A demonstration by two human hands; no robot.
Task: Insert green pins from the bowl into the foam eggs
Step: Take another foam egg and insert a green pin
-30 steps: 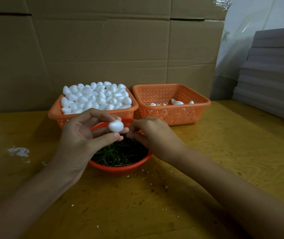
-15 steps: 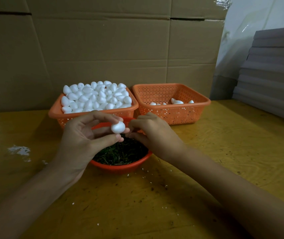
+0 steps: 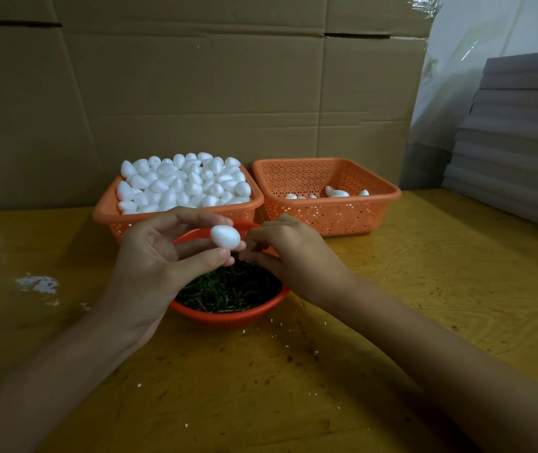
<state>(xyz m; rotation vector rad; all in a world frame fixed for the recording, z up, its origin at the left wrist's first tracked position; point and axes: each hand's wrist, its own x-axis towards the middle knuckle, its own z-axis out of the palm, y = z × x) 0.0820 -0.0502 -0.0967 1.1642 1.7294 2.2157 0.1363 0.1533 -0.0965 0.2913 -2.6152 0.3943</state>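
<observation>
My left hand (image 3: pixel 159 259) pinches a white foam egg (image 3: pixel 225 237) between thumb and fingers, just above the red bowl (image 3: pixel 228 317) of green pins (image 3: pixel 228 289). My right hand (image 3: pixel 293 256) hovers over the bowl's right side with its fingers curled, fingertips close to the egg's lower right. Whether a pin sits between those fingertips is not visible. Behind the bowl, the left orange basket (image 3: pixel 110 214) is heaped with white foam eggs (image 3: pixel 182 184). The right orange basket (image 3: pixel 326 214) holds only a few eggs (image 3: pixel 336 192).
The yellow wooden table (image 3: pixel 424 273) carries white foam crumbs (image 3: pixel 37 284) at the left and small specks near the bowl. A cardboard wall (image 3: pixel 195 93) stands behind the baskets. Grey stacked boards (image 3: pixel 519 142) rise at the right edge.
My left hand has raised and turned the egg slightly to the right. My right hand's fingertips have shifted a little closer under it.
</observation>
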